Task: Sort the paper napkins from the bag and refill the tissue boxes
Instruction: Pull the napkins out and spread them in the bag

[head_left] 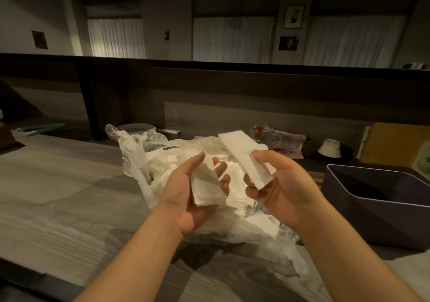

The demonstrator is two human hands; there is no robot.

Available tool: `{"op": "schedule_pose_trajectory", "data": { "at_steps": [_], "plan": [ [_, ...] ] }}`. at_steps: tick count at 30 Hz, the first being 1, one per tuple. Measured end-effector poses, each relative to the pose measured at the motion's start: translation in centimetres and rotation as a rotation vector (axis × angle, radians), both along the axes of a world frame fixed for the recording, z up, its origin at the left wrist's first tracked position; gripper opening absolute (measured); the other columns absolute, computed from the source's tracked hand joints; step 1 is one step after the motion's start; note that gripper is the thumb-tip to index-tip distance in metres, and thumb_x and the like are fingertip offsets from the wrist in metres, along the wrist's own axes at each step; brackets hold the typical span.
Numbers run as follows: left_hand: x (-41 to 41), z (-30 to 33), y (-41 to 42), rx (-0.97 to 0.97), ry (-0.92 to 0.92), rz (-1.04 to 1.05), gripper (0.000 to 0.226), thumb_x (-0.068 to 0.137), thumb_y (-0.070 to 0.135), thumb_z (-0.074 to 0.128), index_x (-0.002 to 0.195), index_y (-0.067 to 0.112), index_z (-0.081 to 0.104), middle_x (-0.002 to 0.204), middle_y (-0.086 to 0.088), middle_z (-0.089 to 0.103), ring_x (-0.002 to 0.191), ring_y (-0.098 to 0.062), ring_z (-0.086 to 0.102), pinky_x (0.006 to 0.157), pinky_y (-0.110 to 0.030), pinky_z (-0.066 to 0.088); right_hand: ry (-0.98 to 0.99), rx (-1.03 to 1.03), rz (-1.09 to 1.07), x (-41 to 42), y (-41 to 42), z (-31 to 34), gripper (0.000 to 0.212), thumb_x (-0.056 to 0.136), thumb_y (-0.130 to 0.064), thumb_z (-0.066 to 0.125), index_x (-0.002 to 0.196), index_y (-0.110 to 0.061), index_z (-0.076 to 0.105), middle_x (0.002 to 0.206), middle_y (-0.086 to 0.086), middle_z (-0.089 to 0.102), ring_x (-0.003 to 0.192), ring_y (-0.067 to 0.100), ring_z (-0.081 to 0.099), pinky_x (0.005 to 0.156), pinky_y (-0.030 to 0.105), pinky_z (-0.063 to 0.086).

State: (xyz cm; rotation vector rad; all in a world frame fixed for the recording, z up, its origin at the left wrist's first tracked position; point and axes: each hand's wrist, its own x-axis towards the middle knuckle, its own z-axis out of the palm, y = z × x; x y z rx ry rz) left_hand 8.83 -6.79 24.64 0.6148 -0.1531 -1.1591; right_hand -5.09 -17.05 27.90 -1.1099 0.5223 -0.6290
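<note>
Both hands hold paper napkins above the open plastic bag on the table.

The left hand (pixel 186 194) lies palm up, its fingers loosely curled under a small folded napkin (pixel 207 185). The right hand (pixel 279 185) grips a thicker napkin stack (pixel 246 157), thumb on top, fingers beneath. The clear bag (pixel 137 159) of loose napkins (pixel 167 164) lies on the wood-grain table (pixel 58 197); a dark bin (pixel 377 199) stands just right.

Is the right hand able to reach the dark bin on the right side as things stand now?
Probably yes. The dark bin stands open just beside the right hand, with nothing between them. But its grip is busy with a napkin stack, so it may only drop that in.
</note>
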Motion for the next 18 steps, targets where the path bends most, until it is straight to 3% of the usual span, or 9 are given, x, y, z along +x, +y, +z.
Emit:
{"op": "schedule_pose_trajectory", "data": {
  "at_steps": [2,4,8,10,14,18],
  "plan": [
    [-0.6,0.1,0.0,-0.006,-0.059,-0.017,0.046,0.082,0.031,0.071,0.122,0.009,0.068,0.12,-0.018,0.073,0.1,-0.035,0.067,0.103,-0.045,0.049,0.03,0.009,0.037,0.5,0.8,-0.4,0.015,0.095,-0.02,0.067,0.102,-0.009,0.075,0.085,0.01,0.076,0.065,0.02,0.063,0.059,0.033,0.044],
    [-0.9,0.0,0.0,0.002,-0.139,-0.032,0.047,0.084,0.037,0.067,0.119,0.006,0.071,0.119,-0.02,0.073,0.098,-0.037,0.073,0.094,-0.05,0.054,0.098,-0.007,0.02,1.4,1.3,-1.1,0.025,0.093,-0.023,0.071,0.113,-0.007,0.072,0.096,0.015,0.076,0.065,0.021,0.062,0.05,0.029,0.044],
    [-0.7,-0.2,0.1,-0.007,-0.223,-0.04,0.073,0.092,0.067,0.049,0.125,0.005,0.066,0.123,-0.024,0.071,0.116,-0.041,0.068,0.11,-0.056,0.045,0.259,0.002,-0.102,2.3,2.0,-1.8,0.03,0.089,-0.023,0.077,0.115,-0.013,0.067,0.101,0.017,0.072,0.068,0.022,0.065,0.043,0.026,0.043],
    [-0.7,-0.3,0.1,-0.013,-0.221,-0.056,0.086,0.085,0.077,0.046,0.127,0.004,0.066,0.127,-0.024,0.069,0.12,-0.042,0.066,0.112,-0.056,0.042,0.271,0.016,-0.101,2.2,2.1,-1.6,0.026,0.09,-0.023,0.077,0.112,-0.015,0.065,0.103,0.018,0.071,0.072,0.025,0.066,0.043,0.026,0.043],
    [-1.0,-0.2,0.2,0.02,-0.255,-0.068,0.063,0.086,0.045,0.067,0.131,0.0,0.064,0.125,-0.025,0.069,0.12,-0.042,0.065,0.108,-0.055,0.047,0.388,-0.161,-0.058,1.9,2.0,-1.2,0.02,0.089,-0.035,0.076,0.105,-0.023,0.07,0.107,0.011,0.068,0.083,0.023,0.059,0.06,0.029,0.045],
    [-1.0,-0.2,0.4,0.042,-0.288,-0.083,0.05,0.085,0.027,0.067,0.127,0.001,0.065,0.123,-0.026,0.07,0.118,-0.043,0.066,0.108,-0.056,0.046,0.481,-0.395,-0.097,1.8,1.9,-1.0,0.015,0.097,-0.039,0.066,0.096,-0.026,0.072,0.098,-0.003,0.065,0.079,0.018,0.055,0.071,0.032,0.048]
  ]
}}
